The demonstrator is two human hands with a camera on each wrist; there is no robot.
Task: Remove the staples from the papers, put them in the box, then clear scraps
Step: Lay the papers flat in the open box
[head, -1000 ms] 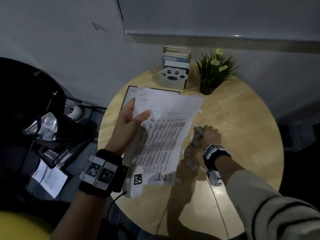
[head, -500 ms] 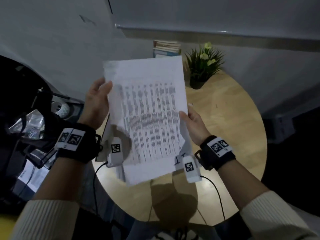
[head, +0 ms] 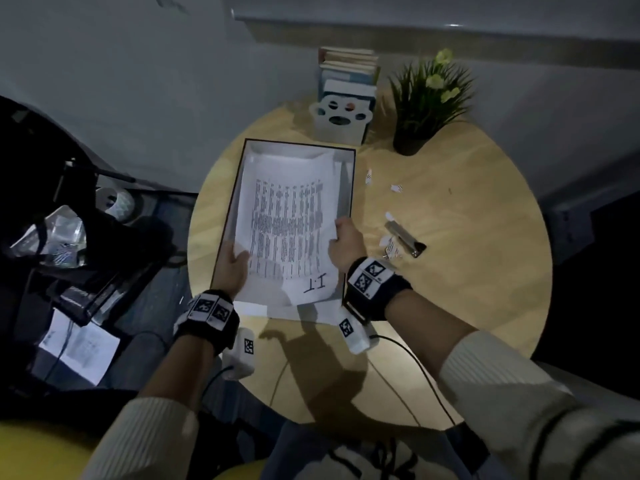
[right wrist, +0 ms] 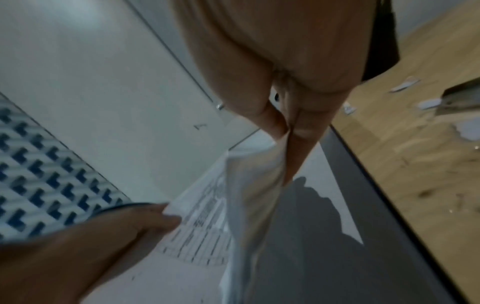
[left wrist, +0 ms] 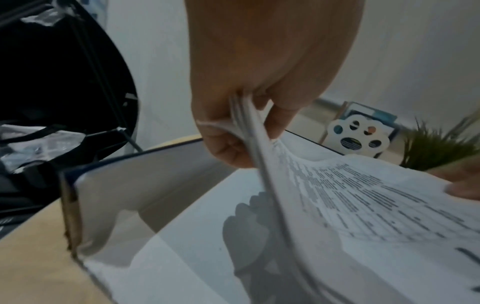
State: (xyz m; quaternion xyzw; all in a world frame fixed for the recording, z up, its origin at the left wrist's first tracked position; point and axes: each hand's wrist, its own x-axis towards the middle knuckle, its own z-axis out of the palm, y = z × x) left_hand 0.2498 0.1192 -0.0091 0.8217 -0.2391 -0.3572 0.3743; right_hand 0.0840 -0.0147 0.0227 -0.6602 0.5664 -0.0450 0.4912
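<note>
A stack of printed papers (head: 289, 223) hangs low inside the shallow white box (head: 350, 174) with a dark rim on the round wooden table. My left hand (head: 233, 266) pinches the stack's near left edge, thumb on top, as the left wrist view shows (left wrist: 249, 115). My right hand (head: 344, 242) pinches its near right edge (right wrist: 283, 131). The sheets sag between both hands. Small paper scraps (head: 396, 188) lie on the table right of the box. A metal staple remover (head: 405, 235) lies among more scraps (head: 389, 245).
A paw-shaped organiser (head: 341, 123) with books behind it and a potted plant (head: 427, 98) stand at the table's (head: 467, 271) far side. A dark rack (head: 86, 258) with clutter stands left of the table. Cables run over the near table edge.
The papers, held upright in front of me half a second ago, have come down flat into the box. A second ago only my left hand held them while my right was on the table.
</note>
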